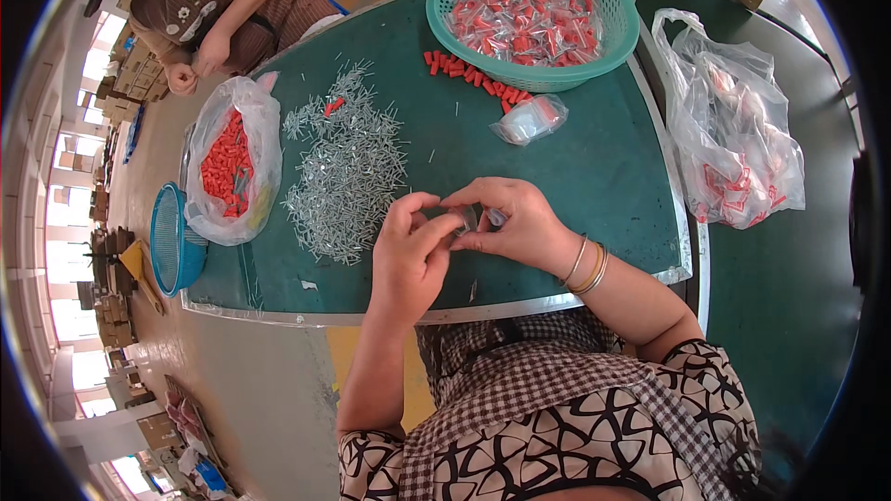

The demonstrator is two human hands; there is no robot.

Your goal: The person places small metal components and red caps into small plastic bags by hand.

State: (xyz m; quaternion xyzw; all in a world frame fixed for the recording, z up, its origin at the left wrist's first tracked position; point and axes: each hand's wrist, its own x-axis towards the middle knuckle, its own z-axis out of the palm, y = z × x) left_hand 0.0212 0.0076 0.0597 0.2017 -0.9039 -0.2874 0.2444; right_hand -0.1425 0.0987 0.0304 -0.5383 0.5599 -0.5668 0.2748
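My two hands meet over the near middle of the green tabletop (594,158). Between my left hand (411,255) and my right hand (527,227) is a small clear plastic bag (469,220), pinched by the fingertips of both. Whether anything is inside it is hidden by my fingers. Left of my hands spreads a big heap of silvery screws (343,176), with a few red plugs (333,107) on top. Beyond my right hand lies a stack of clear bags (531,119). Loose red plastic plugs (478,79) form a line behind that stack.
A green basket (444,28) full of bagged red pieces stands at the far right. Red plugs fill an open plastic bag (264,121) at the left, beside a blue basket (165,246). A white carrier bag (733,130) rests on the right-hand table. Another person (218,0) sits far left.
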